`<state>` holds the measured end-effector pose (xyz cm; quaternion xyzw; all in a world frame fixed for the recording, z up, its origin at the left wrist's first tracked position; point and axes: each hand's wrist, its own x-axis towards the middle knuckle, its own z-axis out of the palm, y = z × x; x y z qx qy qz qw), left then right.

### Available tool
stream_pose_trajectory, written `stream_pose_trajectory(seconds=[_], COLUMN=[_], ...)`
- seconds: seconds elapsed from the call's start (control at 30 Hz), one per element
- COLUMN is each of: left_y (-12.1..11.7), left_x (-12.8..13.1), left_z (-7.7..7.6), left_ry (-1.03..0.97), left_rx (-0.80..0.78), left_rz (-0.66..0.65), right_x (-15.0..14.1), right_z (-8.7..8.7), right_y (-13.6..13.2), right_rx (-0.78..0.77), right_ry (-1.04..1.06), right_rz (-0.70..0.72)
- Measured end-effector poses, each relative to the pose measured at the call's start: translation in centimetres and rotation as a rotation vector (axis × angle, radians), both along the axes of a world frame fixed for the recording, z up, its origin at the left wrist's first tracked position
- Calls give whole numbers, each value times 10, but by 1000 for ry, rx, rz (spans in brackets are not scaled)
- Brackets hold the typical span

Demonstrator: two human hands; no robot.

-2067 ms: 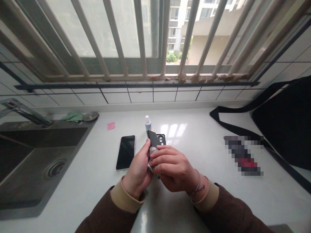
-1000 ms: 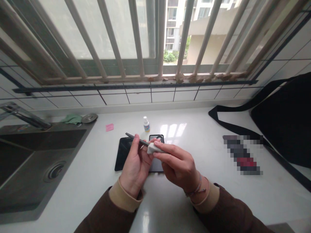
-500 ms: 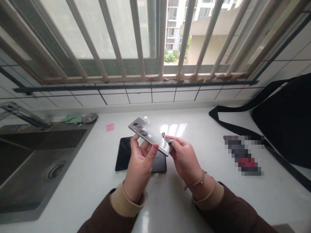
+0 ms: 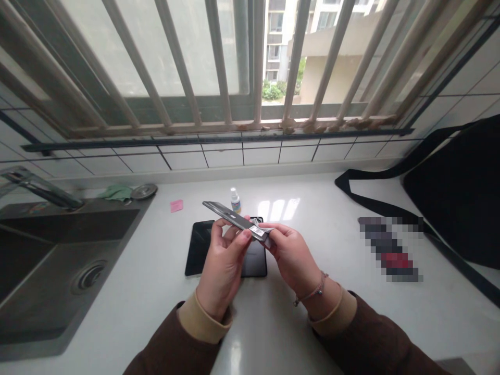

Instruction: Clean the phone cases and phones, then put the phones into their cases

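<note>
A grey smartphone [image 4: 224, 211] is gripped in my left hand [image 4: 221, 265], thumb on the near edge and fingers beneath. It is tilted so that it shows almost edge-on. Near its right end sits a white printed label [image 4: 257, 230]. My right hand [image 4: 292, 255] pinches a small grey cloth [image 4: 266, 229] against that end of the phone. Below the hands, a black-screened device [image 4: 198, 247] and a dark grey one [image 4: 254, 263] lie on the counter, partly covered by my left hand. Just behind the phone stands a small white spray bottle [image 4: 235, 200].
On the left is a steel sink [image 4: 113, 250] with a faucet [image 4: 42, 187], a green cloth [image 4: 116, 192] and a drain strainer [image 4: 144, 191]. A pink note [image 4: 176, 205] lies on the white counter [image 4: 156, 302]. To the right are a black bag [image 4: 457, 192] and a blurred-out object [image 4: 390, 250].
The phone has tipped from showing its camera back to nearly edge-on, and its upper end has dropped slightly. The spray bottle behind it now shows more fully. Both hands keep their grip.
</note>
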<state>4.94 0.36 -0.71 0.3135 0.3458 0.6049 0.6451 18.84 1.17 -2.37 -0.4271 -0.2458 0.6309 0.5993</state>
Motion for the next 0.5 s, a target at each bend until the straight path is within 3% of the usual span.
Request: stream_pose_trajectory(seconds=[0.27,0.43,0.5], left_y=[1,2,1], left_x=[-2,-5,-6], left_z=[4,6,7], left_ry=[34,54,42], left_rx=[77,74,59], left_rz=[23,-22,-71], right_x=[6,12,15], right_z=[0,4,7], right_y=[-2,-7,-8], right_rx=[91,227,289], right_ry=[-227,-555,-597], right_rz=[39,-90,-189])
